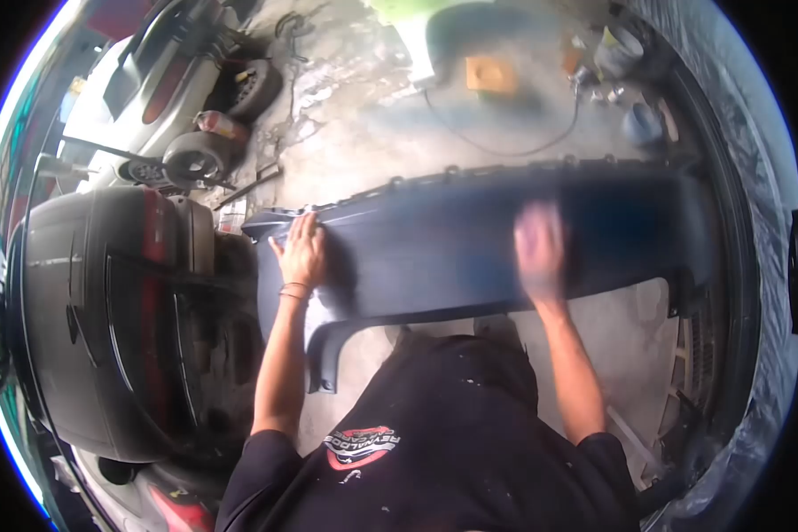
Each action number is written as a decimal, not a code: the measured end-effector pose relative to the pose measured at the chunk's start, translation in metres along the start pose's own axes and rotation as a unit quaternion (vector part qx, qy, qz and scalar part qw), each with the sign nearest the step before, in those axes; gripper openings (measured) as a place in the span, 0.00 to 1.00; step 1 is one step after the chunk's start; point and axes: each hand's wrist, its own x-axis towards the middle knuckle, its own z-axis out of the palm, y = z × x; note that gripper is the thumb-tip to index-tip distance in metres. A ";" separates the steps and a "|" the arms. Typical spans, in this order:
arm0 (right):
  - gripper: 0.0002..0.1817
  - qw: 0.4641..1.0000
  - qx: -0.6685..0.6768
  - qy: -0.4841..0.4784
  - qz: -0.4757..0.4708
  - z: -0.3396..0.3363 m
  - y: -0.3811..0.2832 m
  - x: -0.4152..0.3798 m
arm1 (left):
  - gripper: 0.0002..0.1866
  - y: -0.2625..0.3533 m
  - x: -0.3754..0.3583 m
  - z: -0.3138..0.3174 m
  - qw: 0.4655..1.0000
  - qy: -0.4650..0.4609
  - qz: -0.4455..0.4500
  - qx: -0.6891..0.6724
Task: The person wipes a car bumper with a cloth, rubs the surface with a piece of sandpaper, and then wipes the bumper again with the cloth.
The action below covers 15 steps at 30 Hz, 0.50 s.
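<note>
The long dark blue plastic car bumper (470,244) lies with its long axis from 9 to 3 o'clock before the person, the left hand (302,255) pressed flat with spread fingers at its 9 o'clock end, the blurred right hand (541,248) on its middle, grip unclear.

Black logo T-shirt (434,434) (paint-flecked), wrist bracelet (294,289)

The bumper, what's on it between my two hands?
Nothing. In the head view, the stretch of the bumper between the left hand and the blurred right hand is bare dark blue panel, both hands flat on it.
</note>
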 end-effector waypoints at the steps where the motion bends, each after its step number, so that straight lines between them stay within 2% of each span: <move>1: 0.17 0.999 0.037 -0.018 0.026 0.004 0.007 0.007 | 0.28 0.006 0.008 0.010 0.999 0.014 -0.020 0.021; 3: 0.17 0.996 0.082 0.026 0.024 0.008 0.018 0.005 | 0.29 0.074 0.007 0.000 0.978 -0.094 0.008 0.186; 4: 0.17 0.995 0.092 0.021 0.025 0.007 0.021 0.006 | 0.28 0.100 0.005 0.035 0.989 0.002 0.049 0.139; 5: 0.16 0.982 0.172 0.025 0.072 0.006 0.023 0.006 | 0.27 0.131 0.002 0.075 0.987 0.097 0.091 0.092; 6: 0.16 0.961 0.248 0.028 0.121 0.002 0.026 0.001 | 0.20 0.192 -0.004 0.070 0.981 0.130 0.140 0.019; 7: 0.16 0.959 0.255 0.020 0.124 -0.008 0.031 0.000 | 0.14 0.257 -0.010 0.059 0.973 0.116 0.195 0.047; 8: 0.15 0.888 0.392 0.022 0.240 -0.021 0.033 0.006 | 0.12 0.304 -0.007 0.070 0.959 0.128 0.253 0.023; 9: 0.14 0.785 0.513 0.022 0.347 -0.034 0.036 0.013 | 0.38 0.356 -0.006 0.061 0.977 0.030 0.209 0.007; 11: 0.17 0.799 0.498 0.089 0.325 -0.054 0.072 0.016 | 0.27 0.415 0.010 0.117 0.942 0.113 0.308 -0.071; 12: 0.19 0.841 0.416 0.144 0.315 -0.062 0.097 0.017 | 0.32 0.442 0.006 0.124 0.935 0.117 0.320 -0.095; 13: 0.19 0.861 0.401 0.148 0.276 -0.072 0.135 0.012 | 0.37 0.462 0.001 0.118 0.926 0.121 0.335 -0.121; 14: 0.18 0.906 0.311 0.155 0.241 -0.087 0.163 0.013 | 0.36 0.467 -0.003 0.106 0.928 0.092 0.342 -0.117; 15: 0.18 0.928 0.258 0.148 0.223 -0.107 0.184 0.015 | 0.36 0.455 -0.005 0.102 0.927 0.096 0.343 -0.120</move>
